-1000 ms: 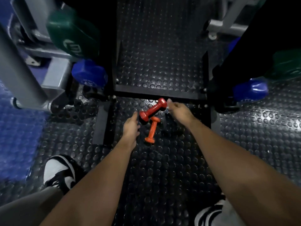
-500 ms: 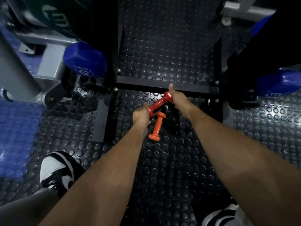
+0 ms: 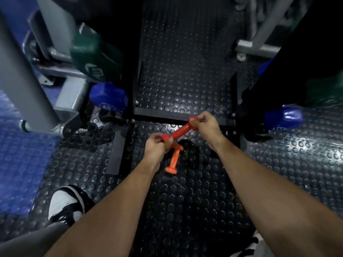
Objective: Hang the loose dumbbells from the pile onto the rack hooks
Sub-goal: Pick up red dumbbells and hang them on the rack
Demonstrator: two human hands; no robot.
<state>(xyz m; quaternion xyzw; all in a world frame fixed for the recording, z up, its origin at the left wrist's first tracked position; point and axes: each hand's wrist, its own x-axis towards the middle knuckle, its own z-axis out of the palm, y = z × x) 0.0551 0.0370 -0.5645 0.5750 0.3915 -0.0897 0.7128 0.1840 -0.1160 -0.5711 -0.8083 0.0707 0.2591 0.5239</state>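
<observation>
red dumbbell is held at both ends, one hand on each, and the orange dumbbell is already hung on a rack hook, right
Not quite. The head view shows the red dumbbell gripped at its ends by the left hand and the right hand, as you say. But the orange dumbbell is not on a hook: it lies on the studded floor mat, just below the hands.
</observation>
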